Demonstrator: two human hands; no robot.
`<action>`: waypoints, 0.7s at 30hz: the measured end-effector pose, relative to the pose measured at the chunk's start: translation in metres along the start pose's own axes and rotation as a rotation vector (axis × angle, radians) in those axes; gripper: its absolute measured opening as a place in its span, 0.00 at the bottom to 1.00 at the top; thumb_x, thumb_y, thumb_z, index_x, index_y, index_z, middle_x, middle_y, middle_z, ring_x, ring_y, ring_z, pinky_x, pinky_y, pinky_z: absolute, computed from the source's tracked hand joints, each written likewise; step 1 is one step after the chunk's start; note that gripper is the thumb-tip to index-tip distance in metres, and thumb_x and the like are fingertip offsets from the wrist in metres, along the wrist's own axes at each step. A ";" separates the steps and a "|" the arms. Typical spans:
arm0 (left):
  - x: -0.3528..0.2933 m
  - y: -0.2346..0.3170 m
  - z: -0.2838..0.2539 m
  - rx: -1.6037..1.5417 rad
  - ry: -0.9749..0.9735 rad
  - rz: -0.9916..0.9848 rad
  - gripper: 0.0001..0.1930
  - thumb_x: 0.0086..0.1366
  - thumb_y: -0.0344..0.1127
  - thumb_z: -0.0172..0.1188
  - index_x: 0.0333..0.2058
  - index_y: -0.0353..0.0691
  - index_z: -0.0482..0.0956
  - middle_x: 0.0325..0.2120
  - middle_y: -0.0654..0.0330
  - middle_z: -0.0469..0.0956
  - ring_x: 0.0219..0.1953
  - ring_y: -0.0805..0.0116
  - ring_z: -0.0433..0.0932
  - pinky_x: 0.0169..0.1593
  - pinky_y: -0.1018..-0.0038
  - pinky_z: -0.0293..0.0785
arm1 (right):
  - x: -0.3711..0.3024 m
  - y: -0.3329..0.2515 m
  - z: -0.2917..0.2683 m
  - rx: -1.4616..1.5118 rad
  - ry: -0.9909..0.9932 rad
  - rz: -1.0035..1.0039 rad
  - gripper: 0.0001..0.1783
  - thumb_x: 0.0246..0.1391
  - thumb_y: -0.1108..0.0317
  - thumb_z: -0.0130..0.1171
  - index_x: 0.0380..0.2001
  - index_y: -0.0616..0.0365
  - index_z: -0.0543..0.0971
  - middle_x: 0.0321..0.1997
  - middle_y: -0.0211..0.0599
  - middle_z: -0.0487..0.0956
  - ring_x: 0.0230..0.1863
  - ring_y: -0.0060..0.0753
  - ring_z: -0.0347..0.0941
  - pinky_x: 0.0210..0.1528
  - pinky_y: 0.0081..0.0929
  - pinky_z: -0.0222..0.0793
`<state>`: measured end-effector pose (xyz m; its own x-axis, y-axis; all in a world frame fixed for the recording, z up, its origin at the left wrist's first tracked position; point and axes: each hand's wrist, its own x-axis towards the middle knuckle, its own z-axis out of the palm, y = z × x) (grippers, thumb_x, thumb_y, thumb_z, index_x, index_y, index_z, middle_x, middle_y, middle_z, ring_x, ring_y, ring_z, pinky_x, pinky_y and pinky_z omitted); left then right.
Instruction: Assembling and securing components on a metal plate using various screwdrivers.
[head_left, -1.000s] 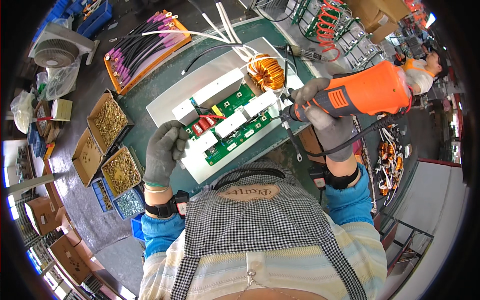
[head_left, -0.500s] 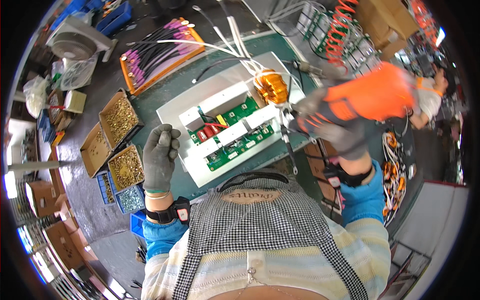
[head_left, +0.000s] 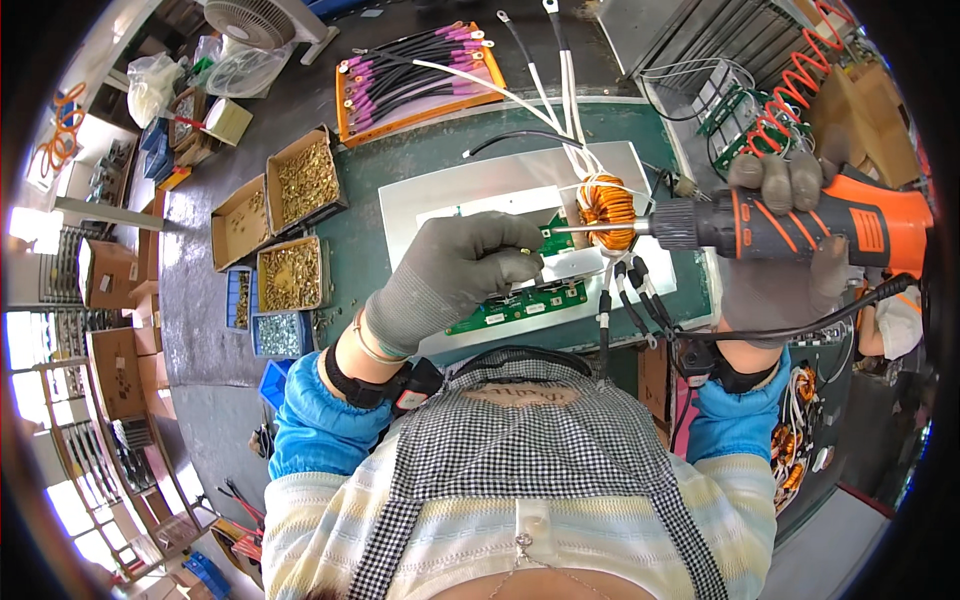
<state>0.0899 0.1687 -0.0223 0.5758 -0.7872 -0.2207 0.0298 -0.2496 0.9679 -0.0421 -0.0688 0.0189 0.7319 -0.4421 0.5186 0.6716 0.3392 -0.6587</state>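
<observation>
My right hand [head_left: 785, 265], gloved in grey, grips an orange and black power screwdriver [head_left: 865, 225] held level. Its long bit [head_left: 590, 228] points left, passing in front of a copper-wound ring coil [head_left: 609, 205]. At the bit's tip is my gloved left hand [head_left: 475, 262], thumb and forefinger pinched together; whatever they hold is too small to make out. Below that hand lies a green circuit board [head_left: 540, 302] with white bars, on a pale metal plate [head_left: 410, 200]. White cables [head_left: 570, 110] run up from the coil, and black leads with lugs [head_left: 640, 290] hang below it.
Boxes of brass-coloured fasteners [head_left: 305, 180] and a blue bin of silvery ones [head_left: 280, 335] stand at the left. An orange tray [head_left: 345, 115] of black and pink cables lies at the far side. A red coiled hose [head_left: 795, 85] hangs at right, where another person [head_left: 895, 325] is partly visible.
My left hand has moved right, from beside the plate to over the board. The screwdriver, blurred before, is now steady and level with its bit by my left fingers. The view has shifted.
</observation>
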 end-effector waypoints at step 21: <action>0.006 -0.009 0.026 0.352 0.121 0.134 0.12 0.53 0.28 0.63 0.37 0.33 0.81 0.24 0.60 0.80 0.26 0.78 0.76 0.33 0.80 0.74 | -0.016 0.005 0.018 -0.148 0.128 0.138 0.36 0.55 0.61 0.59 0.63 0.52 0.55 0.40 0.33 0.72 0.45 0.33 0.71 0.62 0.46 0.61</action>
<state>0.0725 0.1514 -0.0351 0.6483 -0.7591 -0.0595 -0.3217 -0.3439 0.8822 -0.0483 -0.0449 0.0172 0.7886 -0.5051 0.3506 0.5351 0.2830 -0.7960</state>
